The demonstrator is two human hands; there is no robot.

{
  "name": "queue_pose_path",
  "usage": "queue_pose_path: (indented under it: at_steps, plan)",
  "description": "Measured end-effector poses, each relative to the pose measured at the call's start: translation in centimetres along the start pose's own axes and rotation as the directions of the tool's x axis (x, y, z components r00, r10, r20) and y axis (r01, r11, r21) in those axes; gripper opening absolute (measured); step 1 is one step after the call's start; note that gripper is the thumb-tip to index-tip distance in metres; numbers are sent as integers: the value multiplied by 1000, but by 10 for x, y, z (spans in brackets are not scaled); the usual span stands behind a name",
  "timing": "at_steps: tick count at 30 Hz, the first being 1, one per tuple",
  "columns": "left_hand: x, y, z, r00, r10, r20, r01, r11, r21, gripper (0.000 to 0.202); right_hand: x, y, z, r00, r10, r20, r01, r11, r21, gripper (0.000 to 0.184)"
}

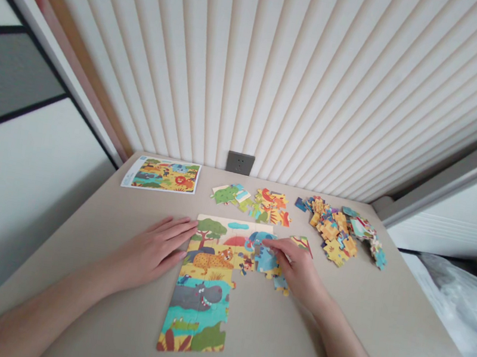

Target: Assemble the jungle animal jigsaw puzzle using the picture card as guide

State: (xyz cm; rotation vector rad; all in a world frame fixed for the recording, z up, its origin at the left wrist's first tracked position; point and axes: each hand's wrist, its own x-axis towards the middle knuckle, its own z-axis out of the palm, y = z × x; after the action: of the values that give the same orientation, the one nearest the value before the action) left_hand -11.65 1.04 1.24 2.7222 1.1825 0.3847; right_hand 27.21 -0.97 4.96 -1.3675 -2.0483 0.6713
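A partly joined jigsaw puzzle lies flat on the table, showing a tree, a leopard, a hippo and a crocodile. My left hand rests open at its left edge, fingers stretched out with the tips against the border. At the puzzle's upper right, my right hand has thumb and index finger closed on a blue elephant puzzle piece. The fingers partly cover that piece, and I cannot tell whether it is locked into its neighbours. A few yellow and blue pieces lie just under the right hand.
A printed picture sheet lies at the back left. Behind the puzzle are green pieces and orange lion pieces. A heap of loose pieces sits at the back right. A socket is on the pleated wall behind the table.
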Motion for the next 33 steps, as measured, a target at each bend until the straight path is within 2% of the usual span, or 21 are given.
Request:
queue_pose_path:
  at_steps: [6, 10, 12, 15, 18, 21, 23, 27, 33]
  plan:
    - [0, -1, 1, 1000, 0, 11, 0, 1000, 7, 53, 6, 11, 5, 994, -92, -59, 88, 994, -58, 34]
    - [0, 0, 0, 1000, 0, 6, 0, 1000, 7, 54, -3, 13, -6, 990, -39, -133, 25, 995, -100, 29]
    - [0, 0, 0, 1000, -4, 7, 4, 1000, 7, 54, -11, 10, -12, 993, 21, -119, -38, 990, -135, 27]
    - [0, 0, 0, 1000, -1, -2, 1, 1000, -7, 54, -21, 4, -15, 998, 69, -12, -70, 973, -219, 28]
    - [0, -1, 1, 1000, 4, -3, -4, 1000, -5, 54, -27, -4, -10, 995, 94, 38, -75, 937, -340, 46]
    - [0, -2, 1, 1000, 5, 14, -6, 1000, 16, 55, -28, -12, 1, 996, 92, 12, -77, 887, -456, 75]
    - [0, -2, 1, 1000, 7, 24, -7, 1000, 23, 55, -28, -17, 8, 996, 92, 2, -79, 864, -498, 82]
    - [-1, -2, 1, 1000, 14, 1, -14, 1000, 8, 56, -27, -17, 14, 996, 92, 13, -73, 861, -503, 79]
    - [-1, -3, 2, 1000, 14, 8, -14, 1000, 15, 55, -28, -10, 8, 993, 94, 73, -61, 927, -370, 76]
